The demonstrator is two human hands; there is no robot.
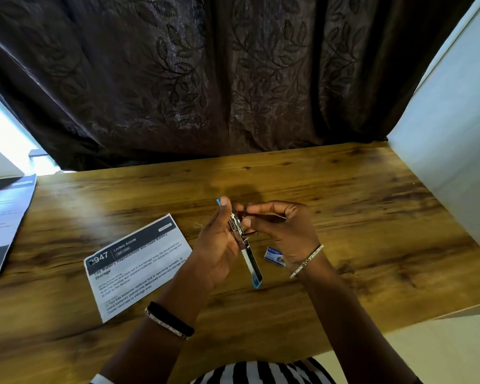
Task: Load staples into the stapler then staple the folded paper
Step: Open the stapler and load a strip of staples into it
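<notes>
My left hand (218, 245) grips a small blue and silver stapler (251, 261), swung open, above the middle of the wooden table (372, 203). Its blue top arm hangs down toward me, while the metal staple channel runs up under my thumb. My right hand (284, 228) is right beside it, fingertips pinched at the channel; whether staples sit between them is too small to tell. A small blue staple box (274, 256) lies on the table just under my right hand. The folded printed paper (136, 261) lies flat to the left of my left hand.
Another printed sheet (6, 217) hangs over the table's left end. A dark leaf-patterned curtain (233, 79) hangs behind the far edge. A white wall or panel (455, 134) closes off the right side. The table's near edge runs just before my striped shirt.
</notes>
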